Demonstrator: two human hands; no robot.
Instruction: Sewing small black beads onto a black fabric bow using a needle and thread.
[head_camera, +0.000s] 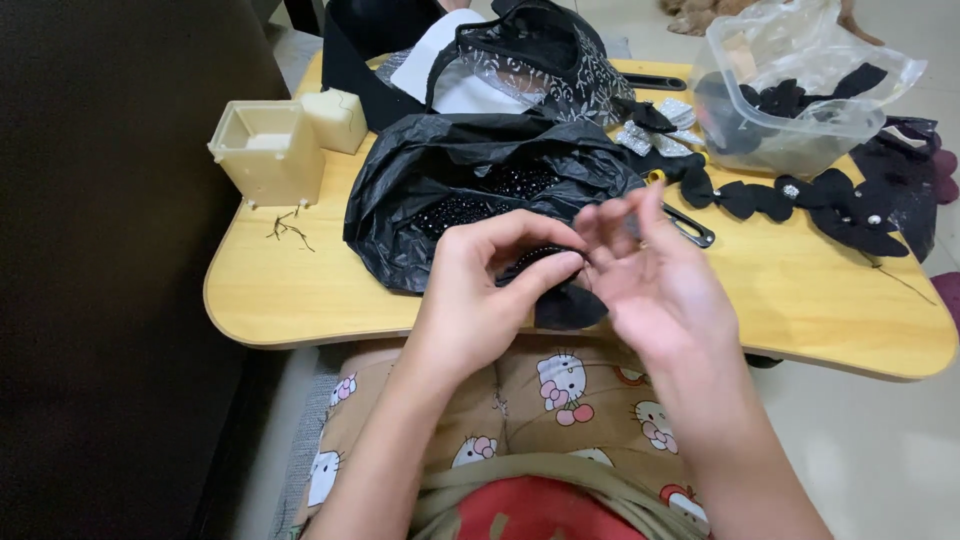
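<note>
Patterned cloth (520, 420) over the lap, nearest the lens. Left hand (480, 290): fingers pinched together on a small black fabric piece (560, 300) at the near edge of the low wooden table (300, 300). Right hand (650, 270): blurred, fingers spread apart, holding nothing visible, just beside the piece. Black plastic bag (440, 170) of beads directly behind. Step judged: beading the piece; the next move calls for a fine, steady pinch.

Plastic bag (470, 185) lies on table (800, 290), between box (268, 150) and tub (790, 90).
</note>
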